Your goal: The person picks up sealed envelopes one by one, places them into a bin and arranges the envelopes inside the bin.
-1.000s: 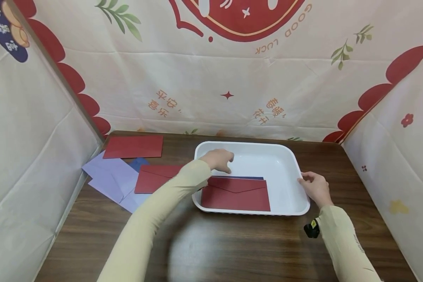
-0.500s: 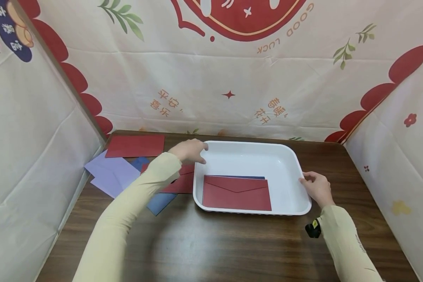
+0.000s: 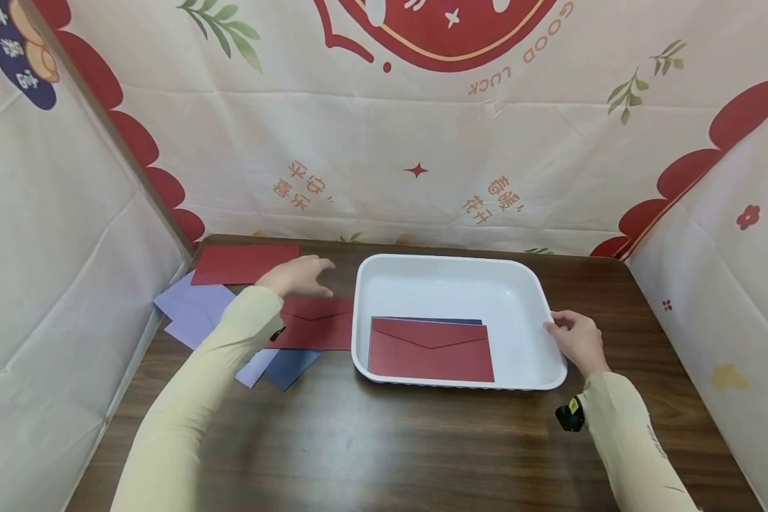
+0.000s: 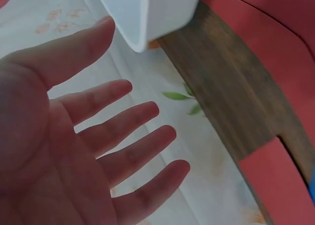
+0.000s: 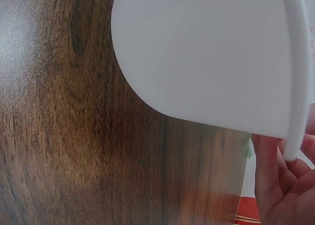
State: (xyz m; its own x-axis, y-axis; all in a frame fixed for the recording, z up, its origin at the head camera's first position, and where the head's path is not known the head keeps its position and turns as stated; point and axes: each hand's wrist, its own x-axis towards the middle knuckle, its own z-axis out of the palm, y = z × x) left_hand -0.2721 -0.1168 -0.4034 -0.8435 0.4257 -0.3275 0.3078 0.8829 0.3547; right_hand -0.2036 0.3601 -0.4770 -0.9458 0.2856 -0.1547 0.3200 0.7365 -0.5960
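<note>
My left hand hovers over the envelopes on the left, fingers spread and holding nothing. In the left wrist view the palm and extended fingers show plainly. Beneath and beside it lie a red envelope with its flap side up and another red envelope farther back. A white tray stands in the middle; inside it, a red envelope covers most of a dark blue one. My right hand grips the tray's right rim between thumb and fingers, as the right wrist view also shows.
Lavender envelopes overlap at the table's left edge, partly behind my left sleeve. A blue envelope pokes out below the nearer red one. Printed cloth walls in the brown wooden table at the back and sides.
My left hand has moved left, from above the tray to above the loose envelopes, with its fingers empty throughout. The right hand stays on the tray's rim.
</note>
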